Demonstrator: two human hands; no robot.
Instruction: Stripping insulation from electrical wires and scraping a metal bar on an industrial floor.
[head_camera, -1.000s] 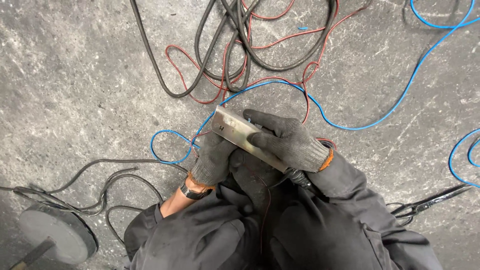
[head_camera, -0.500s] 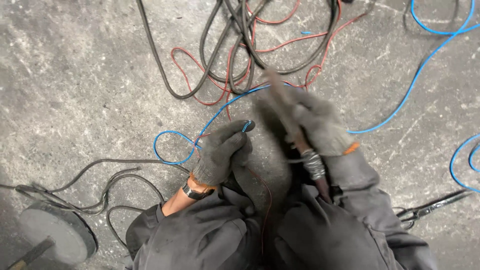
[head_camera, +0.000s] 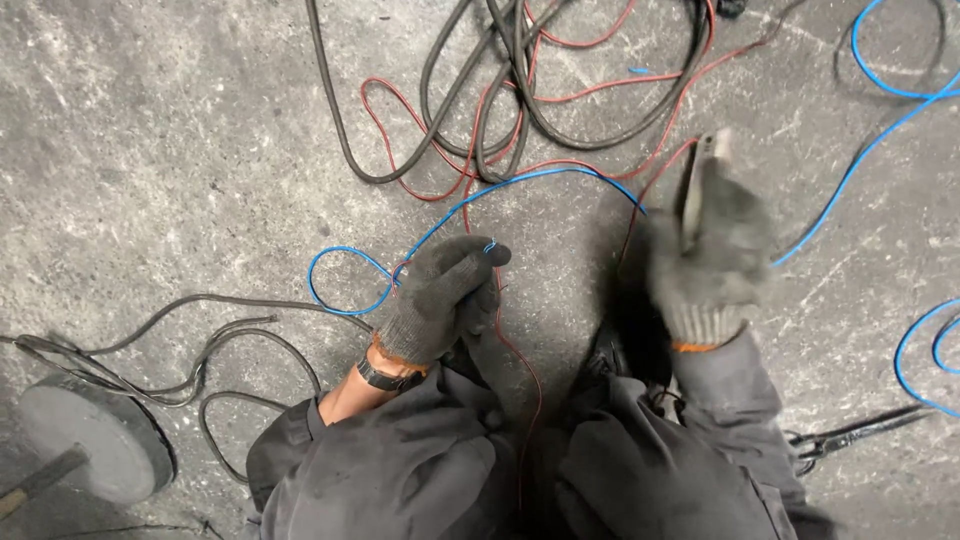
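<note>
Partly blurred, your right hand grips a flat metal piece, its lower end hidden in the glove. Your left hand pinches the thin blue wire at its bare tip, fingers pressed together, low over the concrete floor. Black cables, red wire, a grinding disc and pliers lie around.

Grey knit gloves, orange cuffs; dark grey sleeves; wristwatch.

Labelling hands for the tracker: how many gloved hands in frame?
2. The left hand pinches the blue wire at centre. The right hand, blurred, grips a flat metal piece at right. None seems hidden.
</note>
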